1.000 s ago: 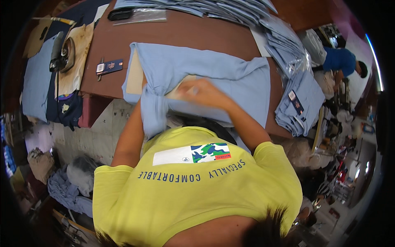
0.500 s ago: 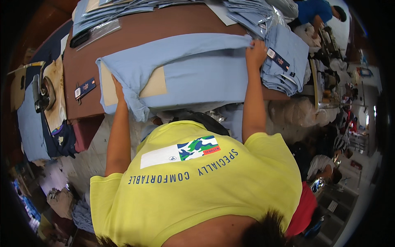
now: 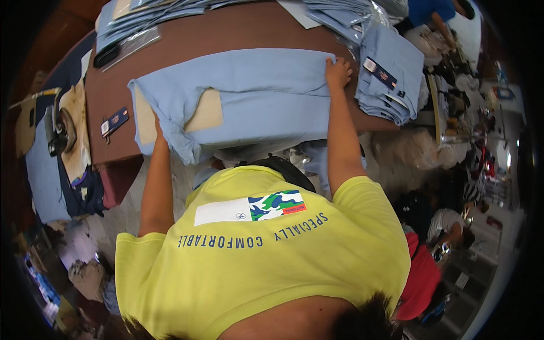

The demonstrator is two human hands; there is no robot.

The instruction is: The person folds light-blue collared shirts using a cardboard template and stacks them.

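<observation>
A light blue shirt [image 3: 272,110] lies partly folded along the front of the brown table, one long side turned inward over its body. Beneath the fold a beige cardboard sheet [image 3: 207,110] shows in two places, and a narrower bunched part of the cloth hangs past the near edge. My left hand [image 3: 158,126] is at the shirt's left part, next to the cardboard; cloth covers its fingers. At the right end of the fold, my right hand [image 3: 339,72] touches the shirt's edge, fingers loosely apart.
Folded blue shirts with a dark tag [image 3: 381,73] are stacked at the right. More folded garments [image 3: 153,17] lie at the back, near a clear plastic bag [image 3: 133,46]. A loose dark tag [image 3: 115,122] and an iron [image 3: 63,131] are at left. Other people [image 3: 433,14] sit farther right.
My right hand has moved slightly left and nearer to me, bringing down the raised end of the fold. The turned-in side now lies flatter and wider. My left hand stays about in place.
</observation>
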